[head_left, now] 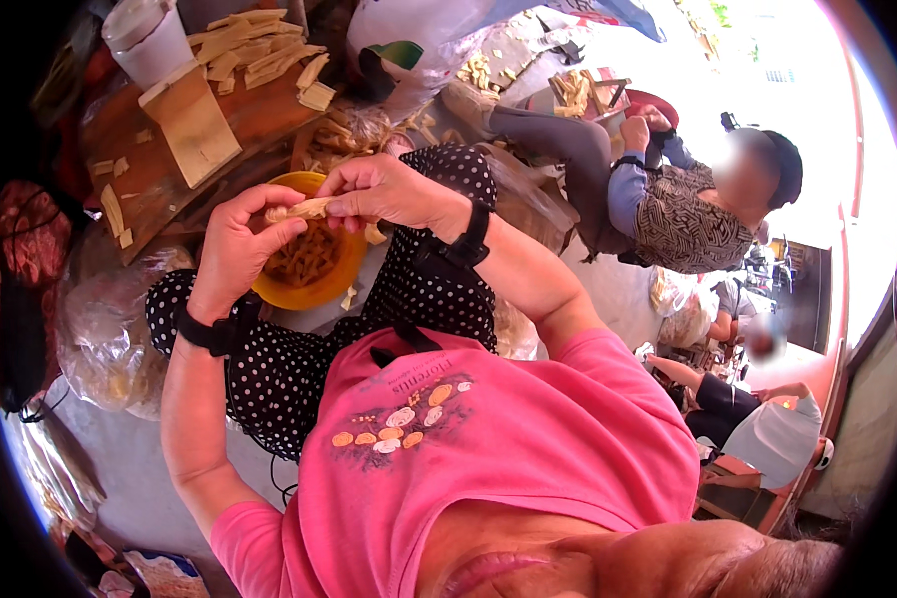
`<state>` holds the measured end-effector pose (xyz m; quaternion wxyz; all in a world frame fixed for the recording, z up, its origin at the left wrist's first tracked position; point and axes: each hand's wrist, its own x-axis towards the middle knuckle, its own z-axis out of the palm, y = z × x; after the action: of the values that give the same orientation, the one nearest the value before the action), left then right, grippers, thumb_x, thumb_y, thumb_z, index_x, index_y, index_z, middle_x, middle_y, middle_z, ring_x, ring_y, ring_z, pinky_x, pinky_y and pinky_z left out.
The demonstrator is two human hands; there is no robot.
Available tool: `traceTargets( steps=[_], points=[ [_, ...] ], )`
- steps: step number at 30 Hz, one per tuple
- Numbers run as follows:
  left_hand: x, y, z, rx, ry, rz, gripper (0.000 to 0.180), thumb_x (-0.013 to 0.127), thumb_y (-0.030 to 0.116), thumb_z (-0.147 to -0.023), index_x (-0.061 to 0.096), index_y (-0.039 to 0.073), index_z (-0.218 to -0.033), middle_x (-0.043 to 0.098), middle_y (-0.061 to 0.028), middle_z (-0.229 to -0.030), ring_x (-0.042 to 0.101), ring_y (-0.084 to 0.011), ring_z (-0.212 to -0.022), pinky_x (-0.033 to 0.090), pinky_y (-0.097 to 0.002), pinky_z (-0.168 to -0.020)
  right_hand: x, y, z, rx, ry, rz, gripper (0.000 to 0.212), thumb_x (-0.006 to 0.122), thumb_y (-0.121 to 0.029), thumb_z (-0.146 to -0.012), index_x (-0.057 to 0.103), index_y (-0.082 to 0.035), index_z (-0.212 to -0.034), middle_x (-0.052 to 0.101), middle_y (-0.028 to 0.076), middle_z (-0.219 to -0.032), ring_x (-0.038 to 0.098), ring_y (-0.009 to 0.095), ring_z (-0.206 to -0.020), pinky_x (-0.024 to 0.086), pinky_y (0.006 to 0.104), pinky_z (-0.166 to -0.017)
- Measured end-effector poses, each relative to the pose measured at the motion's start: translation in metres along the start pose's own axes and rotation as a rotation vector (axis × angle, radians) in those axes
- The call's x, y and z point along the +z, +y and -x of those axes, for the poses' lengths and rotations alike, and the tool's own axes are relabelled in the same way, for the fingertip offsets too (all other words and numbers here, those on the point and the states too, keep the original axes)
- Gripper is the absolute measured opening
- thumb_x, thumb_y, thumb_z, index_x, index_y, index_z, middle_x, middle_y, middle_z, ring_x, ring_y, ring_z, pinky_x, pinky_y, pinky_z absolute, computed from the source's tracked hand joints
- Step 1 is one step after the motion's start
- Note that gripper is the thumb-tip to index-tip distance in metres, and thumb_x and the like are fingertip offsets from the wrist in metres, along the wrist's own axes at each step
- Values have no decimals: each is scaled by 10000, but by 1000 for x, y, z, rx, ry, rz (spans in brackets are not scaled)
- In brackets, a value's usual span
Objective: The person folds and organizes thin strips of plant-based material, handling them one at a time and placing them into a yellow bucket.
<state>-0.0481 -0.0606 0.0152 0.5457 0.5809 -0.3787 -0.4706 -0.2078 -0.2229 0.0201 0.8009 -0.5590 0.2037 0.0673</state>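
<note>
Both of my hands hold one short, pale yellow rolled strip over a yellow bowl. My left hand pinches its left end between thumb and fingers. At the other end, the thumb and bent fingers of my right hand close on it. Whether the strip is leaf, husk or wood I cannot tell. Inside the bowl lie many small yellow-brown pieces, partly hidden by my hands. The bowl sits between my knees, which are covered by black polka-dot trousers.
A wooden table at the far left bears stacks of pale strips, a tan flat board and a white container. Clear plastic bags lie at left. A seated person works at right; others sit farther off.
</note>
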Motion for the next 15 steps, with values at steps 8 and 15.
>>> traceTargets(
  steps=[8, 15],
  points=[
    [-49, -2, -15, -58, 223, 48, 59, 620, 28, -833, 625, 19, -892, 594, 41, -772, 524, -20, -676, 429, -166, -624, 17, -12, -69, -279, 156, 225, 109, 604, -68, -843, 598, -3, -931, 607, 10, -783, 541, 61, -661, 448, 211, -596],
    [-96, -14, -40, 15, 439, -92, 52, 631, 72, -835, 621, 31, -865, 547, 69, -738, 450, -1, -649, 378, -157, -591, 21, -24, -135, -491, 300, 496, 117, 606, -39, -822, 603, 15, -925, 604, -3, -748, 539, 35, -675, 460, 192, -611]
  ],
)
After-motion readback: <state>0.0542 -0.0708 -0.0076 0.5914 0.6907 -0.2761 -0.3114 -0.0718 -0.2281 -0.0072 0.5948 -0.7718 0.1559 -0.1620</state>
